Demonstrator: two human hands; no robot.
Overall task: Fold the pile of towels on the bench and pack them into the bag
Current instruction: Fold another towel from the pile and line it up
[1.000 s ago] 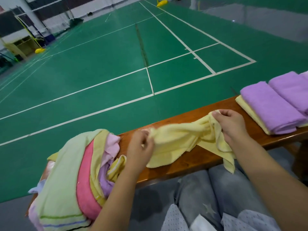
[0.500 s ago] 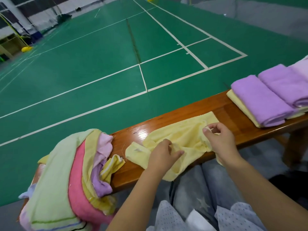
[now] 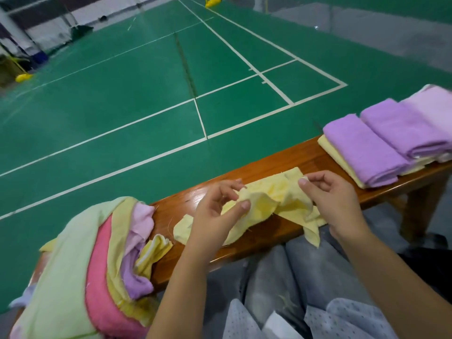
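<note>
We pinch the yellow towel [image 3: 276,204] between both hands, left hand [image 3: 215,211] and right hand [image 3: 335,199]; its long axis seemingly runs hand to hand along the bench [image 3: 281,162].

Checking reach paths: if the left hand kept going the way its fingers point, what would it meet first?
The left hand already pinches the crumpled pale yellow towel; its fingers point rightward, so beyond that cloth likely the right hand, though depth is unclear.
</note>
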